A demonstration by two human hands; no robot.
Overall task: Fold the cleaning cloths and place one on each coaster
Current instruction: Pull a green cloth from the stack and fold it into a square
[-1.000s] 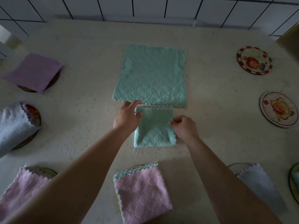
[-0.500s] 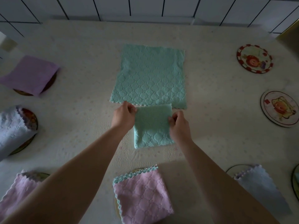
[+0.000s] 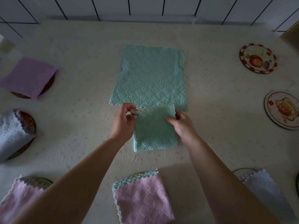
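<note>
Pinching the far corners of the small folded mint-green quilted cloth (image 3: pixel 154 131), left hand (image 3: pixel 123 124) and right hand (image 3: pixel 181 125) should, I'd say, keep its layers squared between their fingertips before lifting it toward a bare round picture coaster (image 3: pixel 282 109).

No words, numbers or brand marks can be read anywhere in the view. The two uncovered coasters, the red-rimmed coaster (image 3: pixel 257 58) and the pale coaster (image 3: pixel 282 109), carry only cartoon pictures; the small red patch on the pale one is too blurred to tell.
</note>
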